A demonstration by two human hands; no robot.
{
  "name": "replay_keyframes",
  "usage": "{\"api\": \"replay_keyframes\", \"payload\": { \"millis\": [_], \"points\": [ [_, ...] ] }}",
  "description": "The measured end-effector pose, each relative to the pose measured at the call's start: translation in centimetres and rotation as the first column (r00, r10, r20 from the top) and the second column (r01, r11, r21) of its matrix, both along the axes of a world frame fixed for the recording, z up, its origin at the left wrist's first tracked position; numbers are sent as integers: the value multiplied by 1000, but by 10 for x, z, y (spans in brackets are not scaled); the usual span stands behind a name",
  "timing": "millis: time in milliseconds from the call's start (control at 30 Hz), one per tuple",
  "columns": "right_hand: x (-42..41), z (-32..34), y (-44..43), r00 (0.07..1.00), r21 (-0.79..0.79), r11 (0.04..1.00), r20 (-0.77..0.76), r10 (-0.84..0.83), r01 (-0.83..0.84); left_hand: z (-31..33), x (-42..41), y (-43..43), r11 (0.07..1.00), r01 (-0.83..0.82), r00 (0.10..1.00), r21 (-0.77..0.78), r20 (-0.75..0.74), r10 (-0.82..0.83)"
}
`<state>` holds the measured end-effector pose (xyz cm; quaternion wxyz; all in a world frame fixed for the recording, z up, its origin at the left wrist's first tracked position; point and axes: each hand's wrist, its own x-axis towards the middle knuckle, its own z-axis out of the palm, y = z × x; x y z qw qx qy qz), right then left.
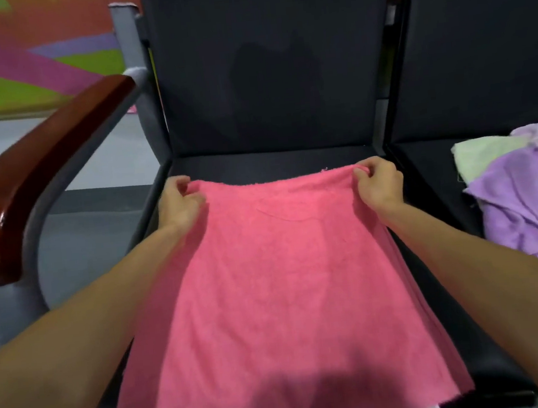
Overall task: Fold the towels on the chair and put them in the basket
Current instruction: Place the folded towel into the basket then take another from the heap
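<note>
Our left hand (180,201) and right hand (379,181) each pinch a far corner of the pink towel (278,285). Open chair seat (273,162) lies beyond, and the towel pile (522,186) is cut off at right.

Head-worn view, forward-down, close over chair (265,72)

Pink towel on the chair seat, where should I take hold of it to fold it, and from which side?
Grip the pink towel at its two far corners, coming in from either side edge, where the left hand and right hand pinch it. It lies spread flat on the seat, so those corners should fold evenly onto the near edge.
</note>
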<state>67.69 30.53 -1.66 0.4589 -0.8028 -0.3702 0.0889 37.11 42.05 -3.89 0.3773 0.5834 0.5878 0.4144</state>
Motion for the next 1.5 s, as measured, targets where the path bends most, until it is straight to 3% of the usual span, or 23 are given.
{"api": "replay_keyframes", "payload": {
  "millis": [133,200,300,400,500,667,800,900,1000,1100,1233,1300,1400,1500],
  "points": [
    [-1,-2,-2,984,5,985,-35,175,-175,12,2,-22,980,194,979,35,-68,-191],
    [-5,-4,-19,954,-86,954,62,294,-289,14,-5,-51,940,333,924,70,-221,-311],
    [-11,-1,-57,876,-201,894,205,438,-400,18,-18,-96,820,568,713,63,-535,-453],
    [-21,8,-104,797,-256,844,288,532,-471,25,-32,-132,744,659,499,-113,-674,-545],
    [-33,22,-148,708,-336,768,305,637,-546,40,-41,-167,676,720,435,-155,-658,-614],
    [-55,37,-198,574,-496,561,144,806,-663,47,-52,-221,574,797,383,-189,-576,-722],
    [-65,29,-218,475,-615,441,120,872,-654,31,-64,-228,483,845,146,-228,-771,-620],
    [-67,17,-223,349,-684,393,212,913,-615,30,-58,-226,454,862,90,-224,-815,-573],
    [-70,14,-221,259,-745,383,285,923,-546,31,-52,-221,451,858,90,-248,-791,-605],
    [-67,17,-218,270,-724,386,279,922,-571,32,-52,-216,497,835,175,-236,-743,-646],
    [-56,26,-205,324,-679,416,267,908,-605,39,-41,-212,570,784,272,-245,-690,-670],
    [-50,27,-196,361,-697,423,247,899,-579,41,-33,-207,586,757,258,-288,-693,-673],
    [-41,18,-186,486,-624,496,205,850,-604,37,-25,-199,608,737,256,-295,-711,-655],
    [-39,11,-179,542,-589,523,164,824,-617,37,-24,-196,610,758,352,-232,-642,-681]
  ]
}}
